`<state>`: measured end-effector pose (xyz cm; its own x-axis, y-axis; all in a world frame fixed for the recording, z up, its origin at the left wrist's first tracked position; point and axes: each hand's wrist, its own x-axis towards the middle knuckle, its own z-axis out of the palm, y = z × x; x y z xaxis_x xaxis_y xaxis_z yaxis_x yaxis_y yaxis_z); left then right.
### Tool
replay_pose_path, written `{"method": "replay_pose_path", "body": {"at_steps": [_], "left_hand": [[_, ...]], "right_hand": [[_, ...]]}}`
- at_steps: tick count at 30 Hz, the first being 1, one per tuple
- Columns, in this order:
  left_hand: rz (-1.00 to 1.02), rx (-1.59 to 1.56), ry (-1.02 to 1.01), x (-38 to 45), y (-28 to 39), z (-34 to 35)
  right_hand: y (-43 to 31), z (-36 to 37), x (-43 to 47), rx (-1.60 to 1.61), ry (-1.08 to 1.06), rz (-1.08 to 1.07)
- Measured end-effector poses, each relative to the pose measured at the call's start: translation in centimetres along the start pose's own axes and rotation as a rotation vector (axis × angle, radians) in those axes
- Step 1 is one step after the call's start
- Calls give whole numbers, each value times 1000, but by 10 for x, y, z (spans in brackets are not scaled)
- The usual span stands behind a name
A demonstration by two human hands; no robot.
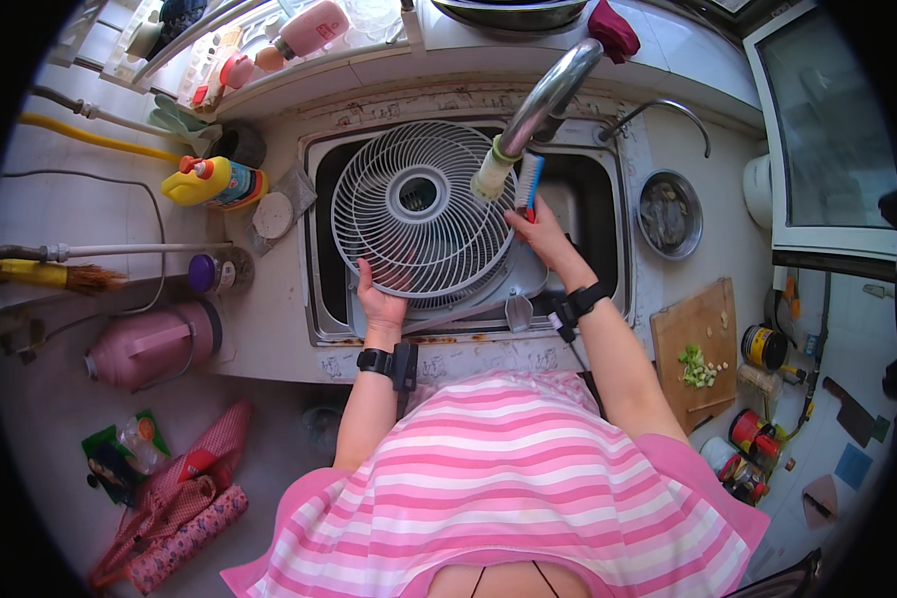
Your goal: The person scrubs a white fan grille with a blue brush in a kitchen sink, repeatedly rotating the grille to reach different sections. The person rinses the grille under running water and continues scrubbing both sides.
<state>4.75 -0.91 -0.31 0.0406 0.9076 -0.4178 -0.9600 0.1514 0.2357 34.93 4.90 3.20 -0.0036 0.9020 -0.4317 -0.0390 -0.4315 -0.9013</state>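
A round white fan grille (366,217) is held tilted over the steel double sink (318,318), below the faucet (523,119). My left hand (383,300) grips its lower left rim, palm up with the thumb on top. In my right hand (542,230) is a blue and red scrub brush (529,183) with pale bristles, held upright at the grille's right edge. Beneath the grille lie more grey fan parts (519,280), partly hidden, reaching over the divider between the basins. Whether water runs from the faucet cannot be told.
Left of the sink stand a yellow detergent bottle (213,183), a purple-lidded jar (220,270) and a pink thermos (153,346). On the right are a metal bowl (669,214), a small curved tap (661,108) and a cutting board (680,321) with chopped greens. An open window (830,134) juts in.
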Motion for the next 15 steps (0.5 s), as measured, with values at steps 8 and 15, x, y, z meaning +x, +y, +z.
{"method": "replay_pose_path", "body": {"at_steps": [8, 15], "left_hand": [[-128, 209, 197, 18, 29, -4], [-272, 240, 255, 11, -7, -7]], "right_hand": [[5, 23, -57, 651, -15, 33], [4, 29, -101, 687, 142, -58]]}}
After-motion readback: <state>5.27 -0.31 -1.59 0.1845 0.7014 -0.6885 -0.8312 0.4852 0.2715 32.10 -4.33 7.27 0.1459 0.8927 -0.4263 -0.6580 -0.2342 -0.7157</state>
